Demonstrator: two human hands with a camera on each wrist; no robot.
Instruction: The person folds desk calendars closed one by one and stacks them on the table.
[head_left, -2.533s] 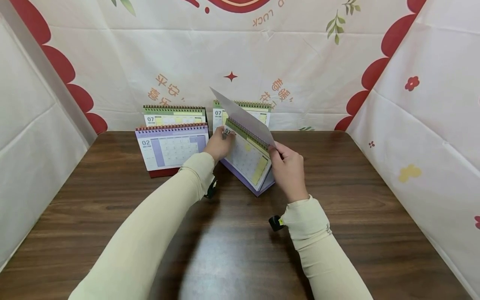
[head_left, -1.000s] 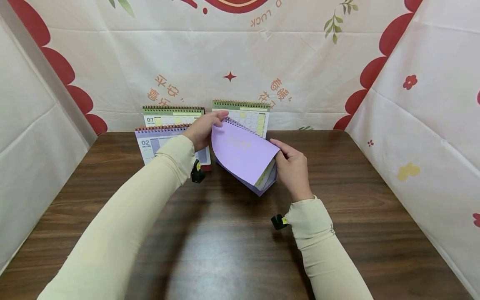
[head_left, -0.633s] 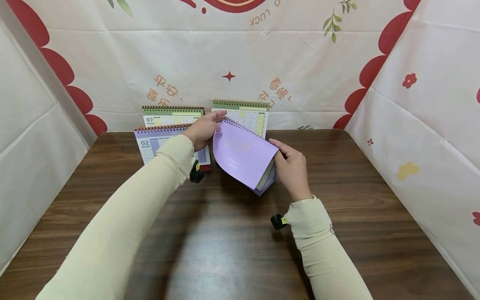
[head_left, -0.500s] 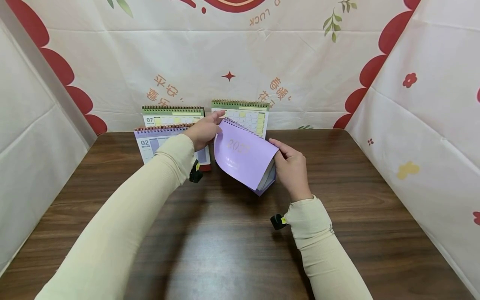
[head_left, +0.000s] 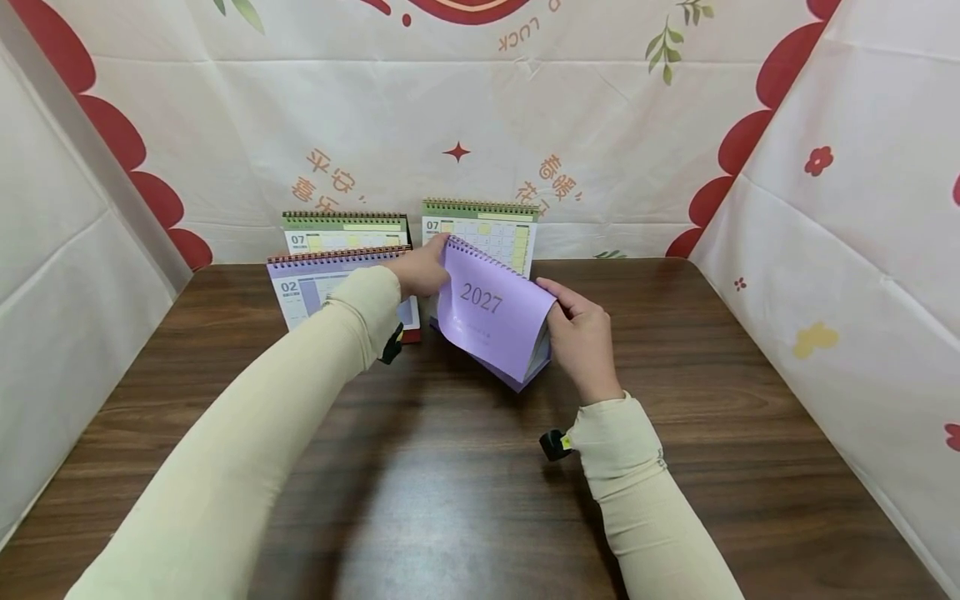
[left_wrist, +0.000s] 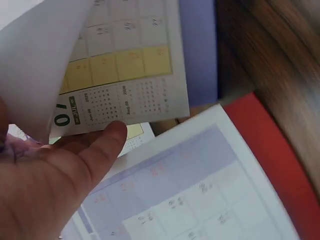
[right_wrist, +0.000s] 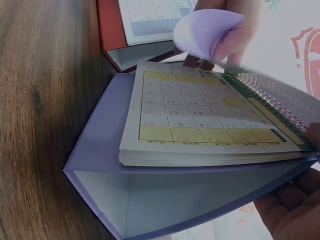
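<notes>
A desk calendar (head_left: 495, 325) with a purple cover marked 2027 stands tilted in the middle of the table, spiral binding at its top. My left hand (head_left: 422, 271) grips its upper left corner; the left wrist view shows the thumb (left_wrist: 107, 142) against the edge of the July page (left_wrist: 122, 65). At the upper right corner, my right hand (head_left: 583, 333) holds the calendar by its top end. From the right wrist side, the purple cover (right_wrist: 202, 32) curls away from the July page (right_wrist: 190, 110), above a hollow purple stand (right_wrist: 105, 130).
To the left stands a calendar with a purple 02 page (head_left: 288, 296) on a red base, close to my left forearm. Behind it is a green-topped calendar (head_left: 300, 242). Another green-topped calendar (head_left: 517, 237) stands behind the purple one, near the patterned cloth backdrop (head_left: 600, 108).
The raised cover has come down over the July page, and its 2027 now faces me. My left hand moved up to the binding corner, then drew its fingers in. The right hand has stayed put.
</notes>
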